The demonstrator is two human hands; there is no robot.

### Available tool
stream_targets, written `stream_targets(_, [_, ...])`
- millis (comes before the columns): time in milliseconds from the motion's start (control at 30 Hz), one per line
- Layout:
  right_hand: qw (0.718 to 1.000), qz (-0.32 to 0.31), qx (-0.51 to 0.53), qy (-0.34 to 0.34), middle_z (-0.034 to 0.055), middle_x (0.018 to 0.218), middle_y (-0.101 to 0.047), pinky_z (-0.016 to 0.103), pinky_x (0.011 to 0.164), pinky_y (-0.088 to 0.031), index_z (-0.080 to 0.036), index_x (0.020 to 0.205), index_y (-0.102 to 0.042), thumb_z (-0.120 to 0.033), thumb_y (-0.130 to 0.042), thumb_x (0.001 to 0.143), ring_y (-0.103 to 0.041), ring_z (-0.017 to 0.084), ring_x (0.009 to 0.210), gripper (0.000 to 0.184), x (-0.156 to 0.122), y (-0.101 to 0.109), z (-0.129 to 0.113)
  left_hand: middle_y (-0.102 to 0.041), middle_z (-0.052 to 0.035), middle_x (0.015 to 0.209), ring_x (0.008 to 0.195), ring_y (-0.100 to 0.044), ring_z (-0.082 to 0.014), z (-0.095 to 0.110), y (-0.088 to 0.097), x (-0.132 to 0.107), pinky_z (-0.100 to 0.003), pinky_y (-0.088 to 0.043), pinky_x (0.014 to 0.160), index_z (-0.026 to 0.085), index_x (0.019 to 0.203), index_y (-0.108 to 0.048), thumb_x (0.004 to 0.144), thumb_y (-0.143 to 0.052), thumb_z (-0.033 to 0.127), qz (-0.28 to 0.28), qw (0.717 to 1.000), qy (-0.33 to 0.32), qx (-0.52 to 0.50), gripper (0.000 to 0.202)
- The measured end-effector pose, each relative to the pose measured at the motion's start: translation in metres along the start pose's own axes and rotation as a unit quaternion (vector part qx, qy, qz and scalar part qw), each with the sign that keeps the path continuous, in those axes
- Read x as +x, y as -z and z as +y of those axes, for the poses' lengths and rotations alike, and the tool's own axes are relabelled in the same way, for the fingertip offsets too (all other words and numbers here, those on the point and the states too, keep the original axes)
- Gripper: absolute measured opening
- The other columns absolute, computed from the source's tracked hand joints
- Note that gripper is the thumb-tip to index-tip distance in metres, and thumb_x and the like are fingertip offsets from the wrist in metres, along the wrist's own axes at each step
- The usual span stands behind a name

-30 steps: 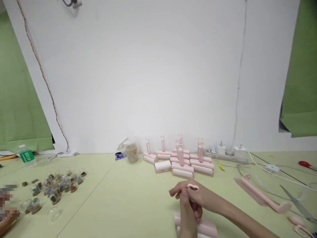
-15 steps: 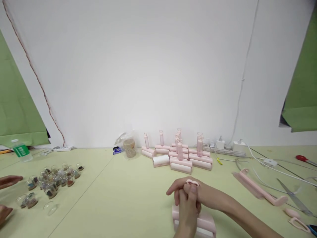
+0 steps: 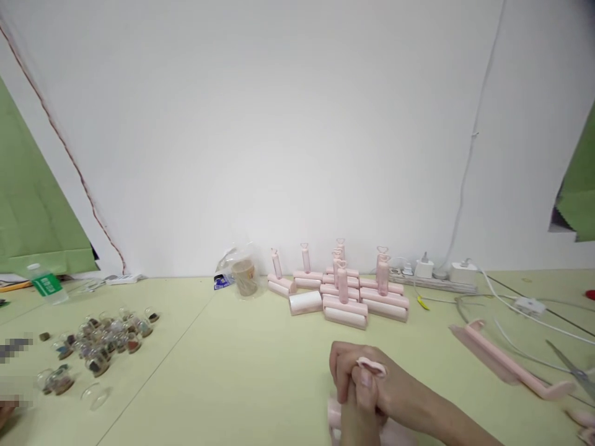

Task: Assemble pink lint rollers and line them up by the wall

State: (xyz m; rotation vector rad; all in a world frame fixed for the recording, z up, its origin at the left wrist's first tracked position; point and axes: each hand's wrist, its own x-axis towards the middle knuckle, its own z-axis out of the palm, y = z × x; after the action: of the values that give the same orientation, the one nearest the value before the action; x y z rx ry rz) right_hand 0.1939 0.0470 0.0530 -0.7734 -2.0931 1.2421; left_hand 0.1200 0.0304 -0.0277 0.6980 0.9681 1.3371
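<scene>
A pink lint roller [image 3: 334, 413] with a white roll stands at the lower edge of the head view, largely covered by my hands. My left hand [image 3: 360, 406] is closed around its upright handle. Wrapped over the handle and over my left fingers is my right hand [image 3: 395, 387], closed too. Between them the heart-shaped loop [image 3: 372, 367] at the handle's top sticks out. The handle's shaft is hidden.
Several finished-looking pink lint rollers [image 3: 344, 314] stand by the wall, beside a loose white roll [image 3: 305, 302]. Right lie a pink roller part [image 3: 504, 359], scissors [image 3: 569, 365] and cables. Left are small glass domes [image 3: 97, 362], a bottle [image 3: 48, 285] and a co-worker's hand [image 3: 7, 409].
My right fingers, stretched leftward before, are now curled down over the handle. Both hands and the lint roller sit slightly lower in view. The camera has turned a little left.
</scene>
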Motion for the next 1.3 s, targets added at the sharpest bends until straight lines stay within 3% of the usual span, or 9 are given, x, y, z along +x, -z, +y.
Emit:
stream_targets(167, [1.0, -0.008, -0.014, -0.026, -0.0009, 0.07, -0.052, 0.021, 0.053, -0.04, -0.018, 0.06, -0.057, -0.016, -0.041, 0.073, -0.049, 0.011, 0.06, 0.021, 0.002, -0.001, 0.004, -0.047, 0.0021, 0.055, 0.045, -0.04, -0.0094, -0.003, -0.009, 0.001, -0.02, -0.026, 0.04, 0.017, 0.069, -0.054, 0.054, -0.054, 0.069, 0.019, 1.0, 0.007, 0.001, 0.054])
stream_targets(267, [0.998, -0.016, -0.006, -0.068, -0.0006, 0.079, -0.054, 0.02, 0.046, -0.04, -0.022, 0.084, -0.059, -0.024, -0.041, 0.078, -0.051, 0.011, 0.057, 0.018, -0.001, 0.003, 0.001, -0.035, 0.0081, 0.045, 0.036, -0.024, -0.0038, 0.009, -0.01, -0.001, -0.019, -0.016, 0.037, 0.019, 0.063, -0.044, 0.045, -0.055, 0.075, -0.028, 0.999, -0.026, 0.003, 0.06])
stream_targets(433, [0.995, 0.091, -0.043, -0.021, 0.003, 0.105, -0.052, 0.03, 0.077, -0.043, -0.026, 0.104, -0.049, -0.037, -0.045, 0.08, -0.053, 0.02, 0.092, 0.027, -0.03, 0.009, 0.007, -0.028, 0.0081, 0.032, 0.03, -0.022, -0.0036, 0.021, -0.005, -0.004, -0.02, -0.015, 0.035, 0.019, 0.048, -0.037, 0.046, -0.043, 0.083, -0.136, 0.987, -0.08, 0.025, 0.063])
stream_targets(567, [0.987, 0.073, -0.1, -0.107, 0.0056, 0.117, -0.049, 0.029, 0.076, -0.043, -0.027, 0.132, -0.022, -0.024, -0.069, 0.054, -0.051, 0.025, 0.098, 0.091, -0.061, -0.006, 0.041, -0.028, 0.0071, 0.033, 0.03, -0.024, -0.0046, 0.021, 0.002, 0.0, -0.02, -0.018, 0.034, 0.019, 0.045, -0.039, 0.058, -0.037, 0.078, -0.213, 0.962, -0.09, 0.144, 0.061])
stream_targets(667, [0.976, 0.073, -0.172, -0.116, 0.0053, 0.105, -0.057, 0.028, 0.076, -0.042, -0.023, 0.122, -0.039, -0.021, -0.061, 0.059, -0.053, 0.025, 0.094, 0.067, -0.071, -0.018, 0.065, -0.04, 0.0041, 0.039, 0.034, -0.034, -0.0069, 0.027, 0.012, 0.008, -0.021, -0.029, 0.039, 0.017, 0.053, -0.047, 0.056, -0.038, 0.08, -0.242, 0.942, -0.117, 0.201, 0.064])
stream_targets(767, [0.959, 0.092, -0.239, -0.117, 0.0044, 0.099, -0.06, 0.028, 0.075, -0.041, -0.024, 0.103, -0.055, -0.025, -0.054, 0.066, -0.054, 0.024, 0.09, 0.037, -0.076, -0.011, 0.072, -0.061, -0.006, 0.078, 0.072, -0.056, -0.0167, 0.047, 0.027, 0.03, -0.028, -0.043, 0.07, 0.016, 0.087, -0.057, 0.067, -0.039, 0.071, -0.161, 0.89, -0.224, 0.363, 0.061])
stream_targets(900, [0.933, 0.139, -0.297, -0.149, 0.0031, 0.1, -0.059, 0.029, 0.075, -0.041, -0.028, 0.102, -0.056, -0.03, -0.053, 0.067, -0.054, 0.024, 0.092, 0.035, -0.081, 0.03, 0.086, -0.04, -0.0122, 0.126, 0.121, -0.027, -0.0276, 0.075, 0.055, 0.084, -0.039, -0.018, 0.101, 0.016, 0.119, -0.038, 0.073, -0.049, 0.048, 0.037, 0.831, -0.255, 0.493, 0.057])
stream_targets(1100, [0.887, 0.26, -0.359, -0.129, 0.0081, 0.103, -0.056, 0.034, 0.079, -0.041, -0.022, 0.1, -0.052, -0.031, -0.048, 0.068, -0.051, 0.027, 0.097, 0.033, -0.051, 0.092, 0.14, -0.032, -0.0161, 0.131, 0.12, -0.029, -0.0334, 0.074, 0.095, 0.135, -0.045, -0.025, 0.095, 0.019, 0.127, -0.028, 0.065, -0.059, 0.04, 0.159, 0.776, -0.166, 0.587, 0.072])
stream_targets(1300, [0.859, 0.343, -0.369, -0.087, 0.0113, 0.101, -0.048, 0.043, 0.086, -0.037, -0.019, 0.094, -0.044, -0.03, -0.049, 0.063, -0.046, 0.03, 0.102, 0.034, -0.016, 0.106, 0.15, -0.04, -0.0155, 0.126, 0.118, -0.036, -0.0304, 0.065, 0.1, 0.149, -0.041, -0.029, 0.093, 0.019, 0.123, -0.035, 0.064, -0.059, 0.04, 0.19, 0.743, -0.143, 0.625, 0.067])
